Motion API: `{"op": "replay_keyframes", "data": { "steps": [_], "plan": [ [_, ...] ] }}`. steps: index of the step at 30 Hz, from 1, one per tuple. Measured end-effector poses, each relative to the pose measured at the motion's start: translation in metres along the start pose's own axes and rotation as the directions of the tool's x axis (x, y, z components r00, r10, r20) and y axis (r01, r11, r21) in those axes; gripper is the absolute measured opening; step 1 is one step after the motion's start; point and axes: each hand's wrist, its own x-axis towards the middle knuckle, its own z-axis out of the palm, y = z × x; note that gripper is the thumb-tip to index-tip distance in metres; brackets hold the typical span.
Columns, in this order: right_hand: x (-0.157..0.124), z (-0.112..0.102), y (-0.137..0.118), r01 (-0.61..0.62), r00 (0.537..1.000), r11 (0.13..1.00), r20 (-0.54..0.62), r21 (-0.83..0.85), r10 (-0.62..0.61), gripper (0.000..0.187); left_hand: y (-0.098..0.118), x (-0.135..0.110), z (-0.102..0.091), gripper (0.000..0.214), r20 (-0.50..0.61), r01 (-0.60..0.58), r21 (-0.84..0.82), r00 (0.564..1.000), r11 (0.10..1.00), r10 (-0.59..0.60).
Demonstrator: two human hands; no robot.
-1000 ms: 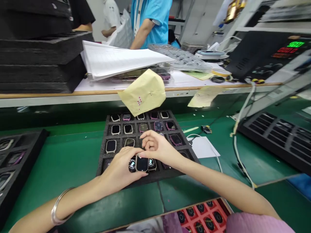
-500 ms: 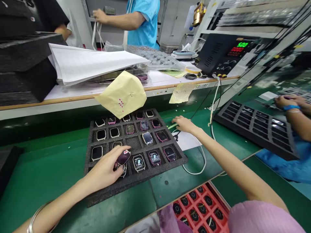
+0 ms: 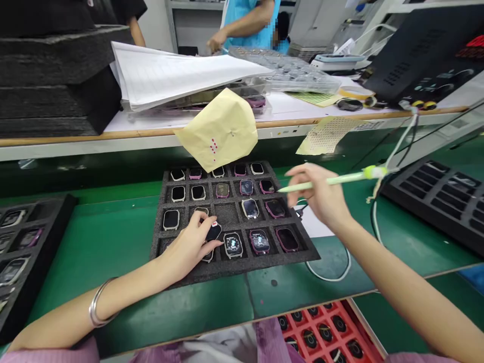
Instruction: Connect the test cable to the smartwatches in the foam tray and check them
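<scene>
The left hand [image 3: 192, 241] pinches 1 watch [image 3: 215, 232], apparently, over a foam tray [image 3: 227, 214]; the right hand [image 3: 322, 197] grips a green stick [image 3: 348, 178].

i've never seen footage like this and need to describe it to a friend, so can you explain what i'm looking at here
There is no machine: a person is working with two bare hands, seen by a camera worn on that person's head, looking forward and down.

The left hand pinches a dark glossy piece with a small sticker above a black foam tray. The right hand holds a pale green pen-like tool, its thin end pointing toward the tray.

Square-faced watches sit in many of the tray's compartments. The tray lies on a green bench; another dark tray is at the left. Nearer the wearer, a red tray holds round black pieces. Behind the bench is another person in blue.
</scene>
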Motion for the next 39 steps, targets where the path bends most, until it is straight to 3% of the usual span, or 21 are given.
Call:
{"op": "replay_keyframes", "data": {
  "steps": [1, 2, 3, 5, 9, 16, 25, 33, 36, 39],
  "plan": [
    [-0.008, 0.015, -0.015, -0.071, 0.978, 0.96, 0.207, 0.271, 0.014, 0.053, -0.003, 0.0, 0.0, 0.041, -0.022, -0.01, -0.03, 1.0, 1.0, 0.01],
    [-0.015, 0.03, -0.029, -0.185, 0.925, 0.872, 0.38, 0.453, -0.001, 0.057, -0.006, 0.0, 0.0, 0.04, -0.048, -0.02, -0.055, 0.999, 0.998, 0.017],
    [-0.021, 0.044, -0.04, -0.273, 0.874, 0.796, 0.485, 0.54, -0.03, 0.058, -0.008, 0.0, 0.0, 0.04, -0.075, -0.025, -0.077, 0.997, 0.997, 0.02],
    [-0.028, 0.07, -0.054, -0.366, 0.831, 0.731, 0.556, 0.576, -0.023, 0.048, -0.009, 0.001, -0.002, 0.042, -0.111, -0.019, -0.107, 0.994, 0.994, 0.007],
    [-0.029, 0.103, -0.059, -0.427, 0.796, 0.714, 0.605, 0.554, 0.006, 0.034, -0.006, 0.006, -0.008, 0.043, -0.089, 0.055, -0.174, 0.993, 0.983, -0.071],
    [-0.027, 0.128, -0.055, -0.368, 0.883, 0.747, 0.46, 0.553, 0.093, 0.032, -0.006, 0.009, -0.011, 0.047, -0.048, 0.157, -0.274, 0.983, 0.949, -0.177],
    [-0.031, 0.132, -0.056, -0.359, 0.891, 0.782, 0.436, 0.51, 0.125, 0.027, -0.006, 0.01, -0.013, 0.044, -0.029, 0.153, -0.294, 0.985, 0.943, -0.169],
    [-0.031, 0.133, -0.056, -0.347, 0.919, 0.801, 0.349, 0.487, 0.186, 0.037, -0.005, 0.01, -0.01, 0.044, -0.031, 0.161, -0.258, 0.984, 0.953, -0.175],
    [-0.025, 0.12, -0.055, -0.292, 0.946, 0.818, 0.275, 0.496, 0.171, 0.038, -0.003, 0.008, -0.006, 0.035, -0.086, 0.108, -0.204, 0.988, 0.973, -0.127],
    [-0.014, 0.08, -0.04, -0.181, 0.975, 0.877, 0.2, 0.444, 0.1, 0.034, -0.002, 0.006, -0.023, 0.033, -0.152, 0.036, -0.188, 0.986, 0.982, -0.066]
  ]
}}
